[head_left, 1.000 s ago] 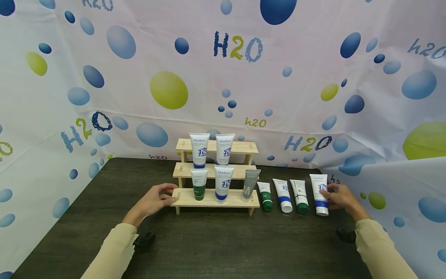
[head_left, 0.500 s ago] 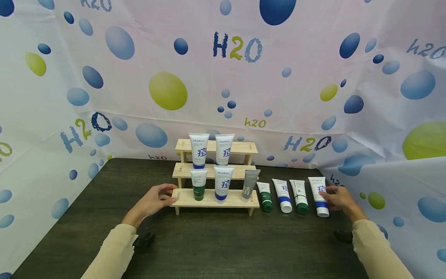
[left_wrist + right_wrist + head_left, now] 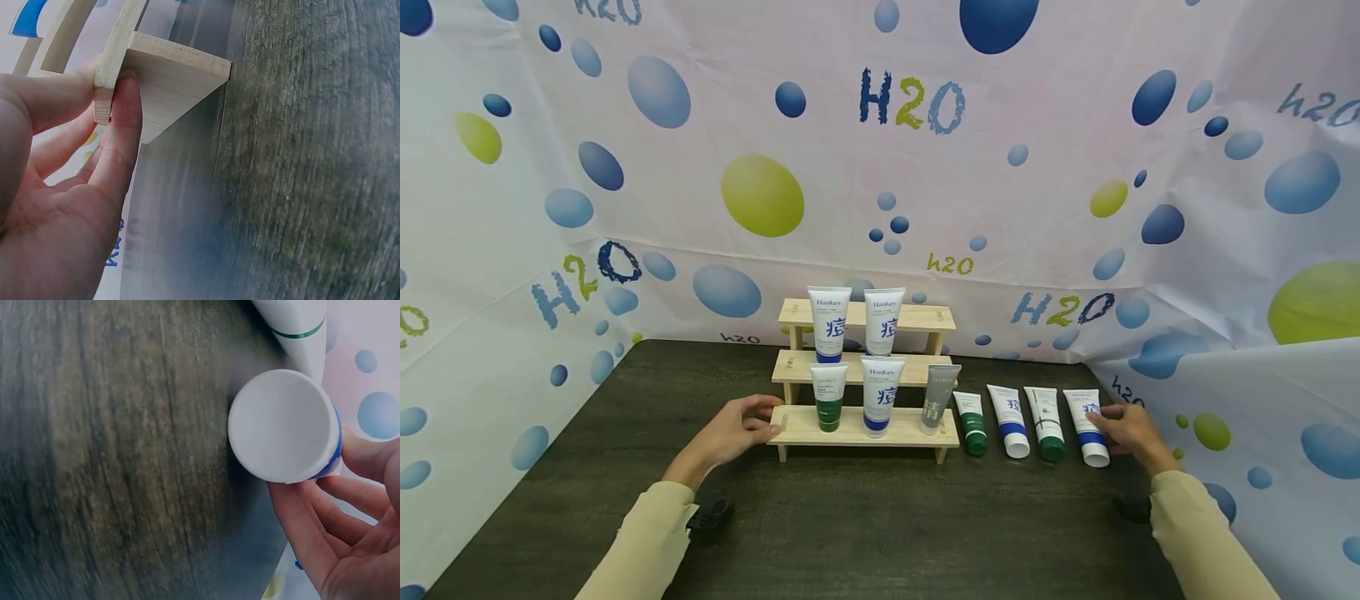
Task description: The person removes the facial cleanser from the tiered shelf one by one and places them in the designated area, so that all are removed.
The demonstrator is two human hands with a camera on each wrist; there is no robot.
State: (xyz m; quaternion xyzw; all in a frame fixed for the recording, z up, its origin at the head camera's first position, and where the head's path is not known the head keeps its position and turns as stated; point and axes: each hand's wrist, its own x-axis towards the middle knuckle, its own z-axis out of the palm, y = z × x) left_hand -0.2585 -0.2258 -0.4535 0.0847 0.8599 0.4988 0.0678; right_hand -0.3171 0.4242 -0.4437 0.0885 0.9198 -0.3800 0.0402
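Observation:
My left hand (image 3: 730, 429) pinches the left end of the lowest step of a three-step wooden display stand (image 3: 901, 422). In the left wrist view, thumb and fingers lie on opposite faces of the step's board (image 3: 117, 62), above a wooden leg (image 3: 172, 81). At the far right of the table, my right hand (image 3: 1137, 433) grips a white cream tube with a blue band (image 3: 1084, 412) from its right side. Its flat white cap (image 3: 281, 425) faces the right wrist camera, hiding most of the tube there. Cap towards me, the tube lies at the end of a row.
To its left lie a white-and-green tube (image 3: 1043, 412), a white-and-blue tube (image 3: 1006, 408) and a smaller green-capped tube (image 3: 970, 408). Several tubes stand on the stand, among them a grey one (image 3: 940, 396) on the lowest step. A printed backdrop (image 3: 1037, 225) surrounds the dark table (image 3: 850, 525).
My right hand has lowered the white-and-blue tube and shifted it slightly left, and its top end has tipped down toward the table. My left hand stays on the stand.

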